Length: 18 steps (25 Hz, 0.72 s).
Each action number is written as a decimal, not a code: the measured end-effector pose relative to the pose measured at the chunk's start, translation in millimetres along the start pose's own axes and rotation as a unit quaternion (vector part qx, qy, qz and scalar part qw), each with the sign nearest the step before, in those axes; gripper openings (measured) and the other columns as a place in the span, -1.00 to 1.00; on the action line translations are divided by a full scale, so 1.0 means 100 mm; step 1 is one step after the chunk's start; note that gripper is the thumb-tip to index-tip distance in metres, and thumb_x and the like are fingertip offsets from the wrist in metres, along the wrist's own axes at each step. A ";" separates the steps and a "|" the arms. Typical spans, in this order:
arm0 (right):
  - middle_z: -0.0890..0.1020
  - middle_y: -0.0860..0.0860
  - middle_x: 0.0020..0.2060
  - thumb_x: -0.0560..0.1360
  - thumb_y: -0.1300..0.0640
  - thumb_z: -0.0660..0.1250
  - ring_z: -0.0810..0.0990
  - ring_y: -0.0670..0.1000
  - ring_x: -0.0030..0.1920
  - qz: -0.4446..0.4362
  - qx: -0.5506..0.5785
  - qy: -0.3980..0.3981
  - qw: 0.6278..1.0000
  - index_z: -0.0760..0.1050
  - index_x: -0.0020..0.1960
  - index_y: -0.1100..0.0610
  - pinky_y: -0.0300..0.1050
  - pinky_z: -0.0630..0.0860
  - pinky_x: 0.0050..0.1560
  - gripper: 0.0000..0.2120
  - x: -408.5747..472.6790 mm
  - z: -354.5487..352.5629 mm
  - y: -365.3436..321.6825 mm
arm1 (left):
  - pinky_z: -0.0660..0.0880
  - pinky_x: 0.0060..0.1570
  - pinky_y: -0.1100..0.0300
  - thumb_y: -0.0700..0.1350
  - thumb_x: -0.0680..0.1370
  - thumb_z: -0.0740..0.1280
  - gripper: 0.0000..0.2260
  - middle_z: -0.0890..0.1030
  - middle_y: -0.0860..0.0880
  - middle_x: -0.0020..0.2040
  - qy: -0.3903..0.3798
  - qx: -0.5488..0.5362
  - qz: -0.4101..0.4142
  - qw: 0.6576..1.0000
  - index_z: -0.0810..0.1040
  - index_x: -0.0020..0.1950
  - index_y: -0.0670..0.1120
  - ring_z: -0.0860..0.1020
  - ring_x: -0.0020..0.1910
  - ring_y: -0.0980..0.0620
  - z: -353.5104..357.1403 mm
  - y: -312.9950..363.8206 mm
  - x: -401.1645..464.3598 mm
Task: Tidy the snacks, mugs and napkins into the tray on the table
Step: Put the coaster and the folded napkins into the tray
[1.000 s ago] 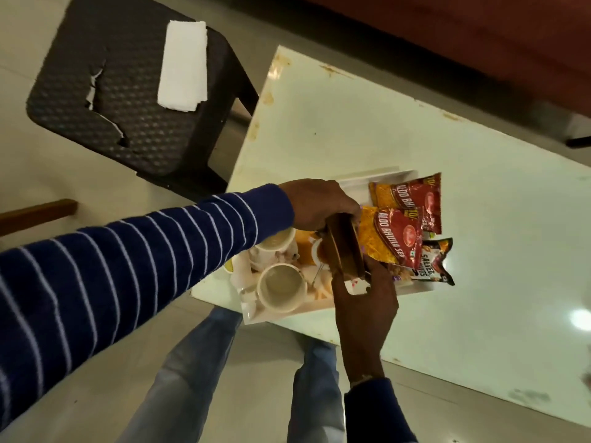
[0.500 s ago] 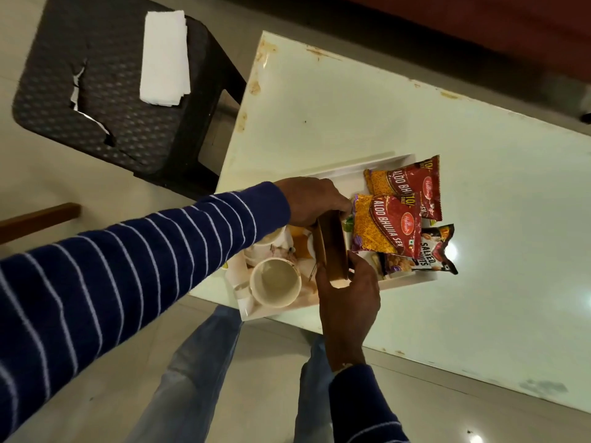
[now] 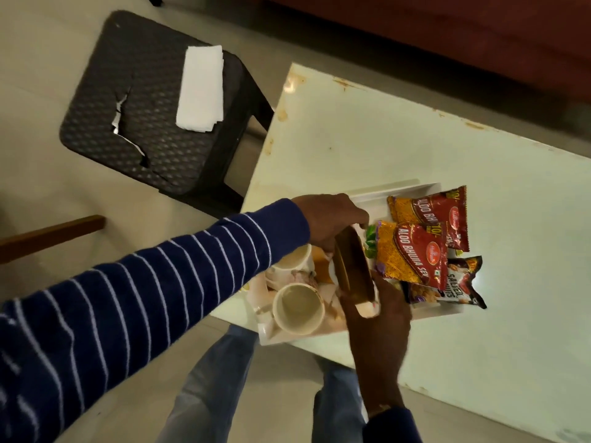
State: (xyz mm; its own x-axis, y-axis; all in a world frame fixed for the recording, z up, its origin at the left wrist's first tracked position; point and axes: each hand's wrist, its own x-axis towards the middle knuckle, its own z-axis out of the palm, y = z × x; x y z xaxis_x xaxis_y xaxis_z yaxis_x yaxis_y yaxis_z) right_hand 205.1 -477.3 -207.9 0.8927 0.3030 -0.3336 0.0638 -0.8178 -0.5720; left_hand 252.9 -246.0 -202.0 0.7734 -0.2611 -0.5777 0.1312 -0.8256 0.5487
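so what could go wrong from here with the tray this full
The tray sticks out past the table edge at the mug end, so pressing there might tip it.

The brown holder, gripped at either end by the left hand and right hand, is going in beside the mugs and could knock them.

The peanut packet overhangs the tray rim and may slide off.

The napkins on the stool could be forgotten.

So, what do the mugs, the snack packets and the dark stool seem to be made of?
The mugs look like glazed ceramic: cream, smooth, thick-rimmed. The snack packets look like glossy plastic or foil film: they shine and crinkle. The dark stool is probably moulded plastic with a woven texture; its seat has a jagged crack.
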 end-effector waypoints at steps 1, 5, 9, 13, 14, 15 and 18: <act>0.59 0.03 0.26 0.37 -0.23 0.48 0.51 0.11 0.28 -0.019 -0.010 0.013 1.000 0.47 0.34 0.03 0.17 0.47 0.26 -0.37 0.02 -0.05 -0.04 | 0.45 0.23 0.03 -0.07 0.46 0.51 -0.41 0.52 -0.07 0.30 0.029 -0.031 0.007 0.999 0.37 0.44 0.00 0.47 0.24 -0.07 -0.05 -0.05 -0.10; 0.61 0.12 0.22 0.42 -0.19 0.44 0.52 0.16 0.26 -0.055 0.022 0.109 0.992 0.49 0.30 0.11 0.21 0.49 0.23 -0.43 0.14 -0.19 -0.42 | 0.53 0.11 0.29 0.01 0.49 0.48 -0.60 0.64 -0.02 0.15 0.258 -0.162 0.001 0.952 0.54 0.28 -0.09 0.58 0.04 0.17 -0.22 -0.44 -0.69; 0.62 0.10 0.18 0.52 -0.01 0.39 0.56 0.13 0.20 -0.094 0.072 0.056 0.991 0.51 0.31 0.14 0.20 0.54 0.13 -0.59 0.39 -0.03 -1.05 | 0.49 -0.10 0.55 -0.04 0.52 0.45 -0.76 0.67 -0.02 -0.01 0.436 -0.178 -0.161 0.867 0.60 0.13 -0.11 0.55 -0.14 0.34 -0.27 -1.10 -1.21; 0.57 -0.13 0.21 0.52 0.03 0.41 0.58 -0.10 0.11 -0.079 0.157 -0.041 0.984 0.49 0.31 -0.04 -0.33 0.56 -0.03 -0.64 0.67 0.40 -1.71 | 0.52 -0.11 0.44 -0.04 0.50 0.46 -0.76 0.64 0.03 -0.05 0.528 -0.259 -0.349 0.729 0.59 0.11 -0.09 0.59 -0.15 0.21 -0.40 -1.85 -1.42; 0.57 -0.14 0.22 0.53 0.03 0.41 0.57 -0.13 0.10 -0.075 0.163 -0.068 0.981 0.50 0.31 -0.04 -0.46 0.51 -0.11 -0.64 0.74 0.55 -1.86 | 0.52 -0.08 0.39 -0.04 0.50 0.46 -0.75 0.66 0.02 -0.03 0.535 -0.277 -0.385 0.700 0.59 0.12 -0.10 0.59 -0.12 0.18 -0.43 -2.01 -1.44; 0.57 -0.14 0.23 0.53 0.04 0.41 0.57 -0.14 0.08 -0.070 0.167 -0.096 0.979 0.50 0.31 -0.03 -0.51 0.48 -0.19 -0.64 0.82 0.71 -2.00 | 0.49 -0.06 0.38 -0.03 0.49 0.46 -0.74 0.67 0.00 0.00 0.533 -0.287 -0.411 0.682 0.60 0.12 -0.11 0.58 -0.09 0.16 -0.44 -2.15 -1.44; 0.58 -0.07 0.23 0.54 0.05 0.40 0.57 -0.13 0.08 -0.045 0.175 -0.167 0.969 0.51 0.31 0.00 -0.56 0.43 -0.30 -0.66 1.09 1.17 -2.39 | 0.48 0.01 0.28 0.02 0.50 0.45 -0.78 0.67 -0.02 0.01 0.502 -0.310 -0.438 0.678 0.62 0.05 -0.08 0.58 -0.04 0.11 -0.49 -2.36 -1.36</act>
State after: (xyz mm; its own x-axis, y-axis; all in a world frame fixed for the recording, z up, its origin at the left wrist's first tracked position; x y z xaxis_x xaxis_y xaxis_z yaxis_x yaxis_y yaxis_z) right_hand 235.1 -192.1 -195.2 0.6919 0.5555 -0.4612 -0.0718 -0.5827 -0.8095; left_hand 147.2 9.5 -223.3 0.2213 0.9230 -0.3149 0.8082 0.0071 0.5888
